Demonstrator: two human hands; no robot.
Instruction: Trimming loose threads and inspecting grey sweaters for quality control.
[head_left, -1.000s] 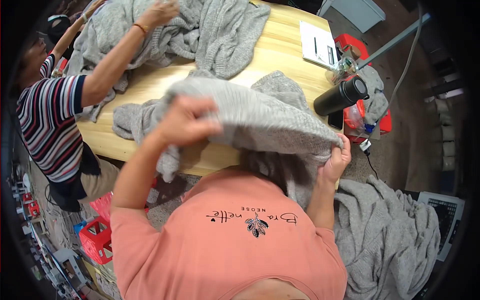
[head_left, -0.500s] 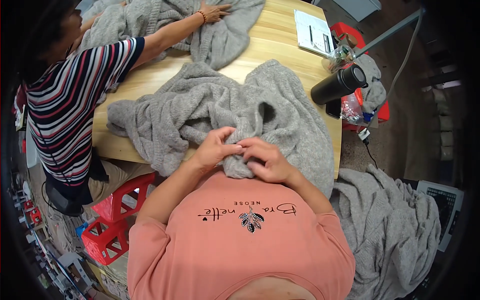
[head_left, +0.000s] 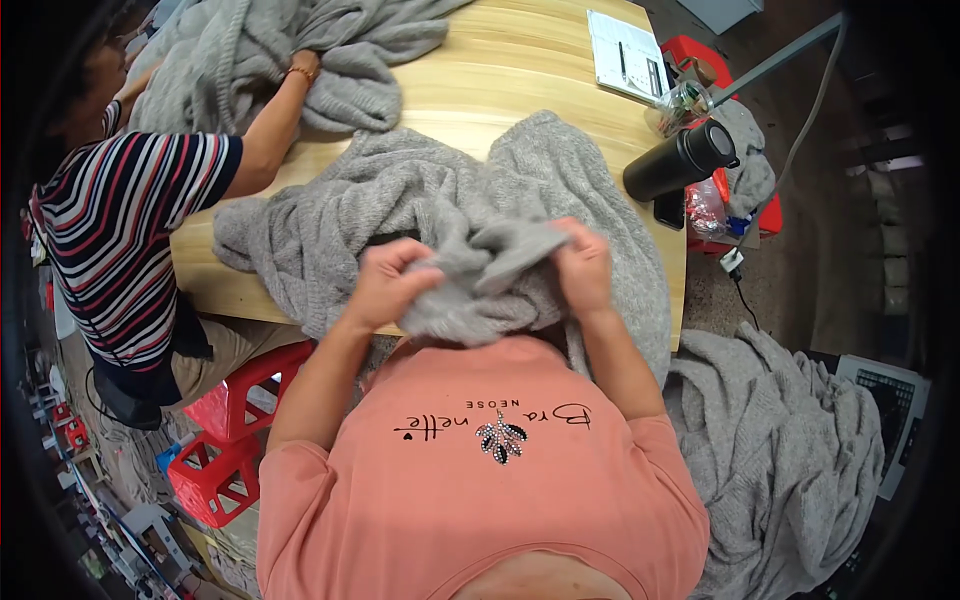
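Grey knit: in the head view, the grey knit (head_left: 470,215) lies bunched along the near edge of the table (head_left: 500,75), some of it hanging over near the right corner.
Left hand: the left hand (head_left: 393,285) is curled on a fold, thumb against fingers, slightly blurred.
Right hand: the right hand (head_left: 585,262) pinches a raised flap between thumb and fingers.
Overhang: its weight could drag the cloth off the near edge if both grips loosen.
Stretch: pulling the hands apart too hard could distort the loose stitches.
Flask: the black flask (head_left: 680,160) stands by the right edge; a swung fold might tip it.
Co-worker: at the far left, a co-worker's hand (head_left: 307,62) is in another grey pile (head_left: 352,88); the two could tangle if pushed together.
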